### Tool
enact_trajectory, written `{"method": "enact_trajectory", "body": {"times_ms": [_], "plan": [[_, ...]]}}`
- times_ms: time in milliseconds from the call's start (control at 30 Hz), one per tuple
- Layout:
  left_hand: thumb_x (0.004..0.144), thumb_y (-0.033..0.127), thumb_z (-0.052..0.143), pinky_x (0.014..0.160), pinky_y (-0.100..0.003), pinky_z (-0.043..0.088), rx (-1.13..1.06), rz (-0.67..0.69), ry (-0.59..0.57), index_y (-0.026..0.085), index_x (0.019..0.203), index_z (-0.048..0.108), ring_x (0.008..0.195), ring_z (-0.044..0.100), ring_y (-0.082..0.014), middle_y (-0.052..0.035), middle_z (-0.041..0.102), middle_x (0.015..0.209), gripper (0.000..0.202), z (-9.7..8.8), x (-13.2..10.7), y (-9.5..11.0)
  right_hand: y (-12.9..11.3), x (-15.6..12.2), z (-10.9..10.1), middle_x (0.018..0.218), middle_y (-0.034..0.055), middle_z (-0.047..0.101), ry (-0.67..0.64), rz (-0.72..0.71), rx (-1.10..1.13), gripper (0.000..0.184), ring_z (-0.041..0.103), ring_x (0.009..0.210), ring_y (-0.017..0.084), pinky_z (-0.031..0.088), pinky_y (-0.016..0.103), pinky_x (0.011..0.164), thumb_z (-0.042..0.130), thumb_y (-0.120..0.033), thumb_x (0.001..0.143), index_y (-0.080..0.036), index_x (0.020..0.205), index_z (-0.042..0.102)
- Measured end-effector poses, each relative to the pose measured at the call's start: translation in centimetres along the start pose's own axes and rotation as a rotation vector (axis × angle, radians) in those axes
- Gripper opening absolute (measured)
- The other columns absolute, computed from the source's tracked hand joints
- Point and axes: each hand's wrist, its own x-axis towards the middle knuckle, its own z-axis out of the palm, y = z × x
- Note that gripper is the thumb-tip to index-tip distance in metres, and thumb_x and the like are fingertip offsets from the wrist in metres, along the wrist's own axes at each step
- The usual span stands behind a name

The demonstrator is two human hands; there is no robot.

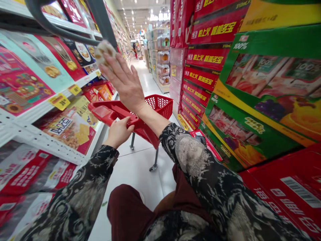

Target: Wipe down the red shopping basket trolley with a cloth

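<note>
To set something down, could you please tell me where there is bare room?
Bare floor shows under the red cart and beyond it, between the left shelves and right stacked cartons; packages crowd the shelves.

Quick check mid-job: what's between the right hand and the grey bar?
A pale patterned cloth lies between the right hand and the grey bar, as the head view shows.

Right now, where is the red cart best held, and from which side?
I'd probably grip the red cart by its near rim, coming from the person's side: that upper edge faces them, and the left hand is curled over it.
</note>
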Motion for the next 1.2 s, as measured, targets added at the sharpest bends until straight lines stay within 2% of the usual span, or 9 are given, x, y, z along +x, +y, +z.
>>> {"method": "enact_trajectory", "body": {"times_ms": [100,333,433,533,633,767,867,1000,1200], "plan": [[0.081,0.036,0.04,0.088,-0.04,0.047,-0.006,0.048,-0.018,0.019,0.118,0.061,0.1,0.064,-0.0279,-0.0098,0.07,0.109,0.046,0.1,-0.2,-0.4,0.6,-0.8,1.4,0.151,-0.0049,0.032,-0.125,-0.068,-0.062,0.054,0.013,0.144,0.016,0.01,0.046,0.118,0.02,-0.009,0.094,-0.024,0.145,0.029],[0.08,0.038,0.039,0.081,-0.036,0.05,-0.061,0.004,-0.059,0.023,0.114,0.064,0.091,0.066,-0.0257,-0.0062,0.072,0.102,0.045,-0.4,-0.4,-1.4,1.7,-10.8,4.5,0.152,-0.0067,0.03,-0.318,-0.118,0.024,0.047,0.013,0.144,0.018,0.011,0.042,0.12,0.023,-0.018,0.098,-0.026,0.143,0.034],[0.079,0.037,0.042,0.084,-0.035,0.05,-0.172,-0.045,-0.036,0.022,0.11,0.065,0.091,0.067,-0.024,-0.0052,0.072,0.1,0.041,-0.7,-0.2,-1.4,2.0,-12.6,4.5,0.151,-0.0049,0.031,-0.335,-0.173,0.025,0.046,0.017,0.143,0.022,0.013,0.045,0.12,0.019,-0.02,0.099,-0.021,0.141,0.037],[0.08,0.036,0.044,0.091,-0.035,0.048,-0.287,-0.067,0.1,0.02,0.12,0.058,0.1,0.064,-0.0229,-0.0067,0.068,0.113,0.045,-0.7,0.2,-1.3,2.7,-10.2,3.8,0.15,-0.0043,0.032,-0.274,-0.205,0.031,0.046,0.015,0.143,0.02,0.013,0.046,0.12,0.02,-0.017,0.099,-0.023,0.141,0.038],[0.081,0.037,0.046,0.106,-0.045,0.036,-0.274,-0.095,0.238,0.017,0.134,0.044,0.124,0.049,-0.0271,-0.0127,0.051,0.138,0.057,0.0,0.8,-1.2,3.7,-4.4,1.9,0.15,-0.0053,0.032,-0.153,-0.214,0.044,0.047,0.008,0.141,0.016,0.011,0.045,0.118,0.018,-0.015,0.098,-0.025,0.139,0.04],[0.083,0.042,0.045,0.112,-0.058,0.017,-0.227,-0.111,0.154,0.015,0.144,0.027,0.14,0.026,-0.0314,-0.0172,0.03,0.151,0.069,1.7,0.9,-1.1,5.5,3.2,-1.5,0.148,-0.0066,0.036,-0.057,-0.324,0.033,0.051,0.01,0.14,0.019,0.003,0.046,0.115,0.007,-0.023,0.099,-0.021,0.135,0.044],[0.085,0.043,0.041,0.113,-0.057,0.012,-0.212,-0.091,0.139,0.013,0.146,0.022,0.141,0.022,-0.0309,-0.0176,0.027,0.152,0.071,2.4,0.7,-0.8,7.0,4.8,-2.7,0.148,-0.0132,0.034,-0.073,-0.43,0.078,0.048,0.011,0.14,0.015,0.002,0.041,0.116,0.01,-0.034,0.1,-0.028,0.134,0.043],[0.084,0.042,0.041,0.115,-0.052,0.013,-0.208,-0.076,0.146,0.01,0.147,0.017,0.142,0.022,-0.0295,-0.0184,0.026,0.152,0.075,2.5,0.6,-0.5,7.5,0.3,-1.3,0.148,-0.0103,0.035,-0.283,-0.509,0.118,0.046,0.017,0.14,0.018,0.008,0.045,0.117,0.015,-0.022,0.098,-0.024,0.135,0.042],[0.081,0.039,0.046,0.115,-0.05,0.012,-0.208,-0.017,0.175,0.01,0.147,0.016,0.141,0.023,-0.0281,-0.0189,0.026,0.152,0.078,3.1,0.6,-1.0,4.7,-10.9,4.1,0.152,0.0004,0.029,-0.445,-0.348,0.105,0.044,0.013,0.143,0.017,0.001,0.041,0.12,0.021,-0.018,0.099,-0.016,0.141,0.036]]}}
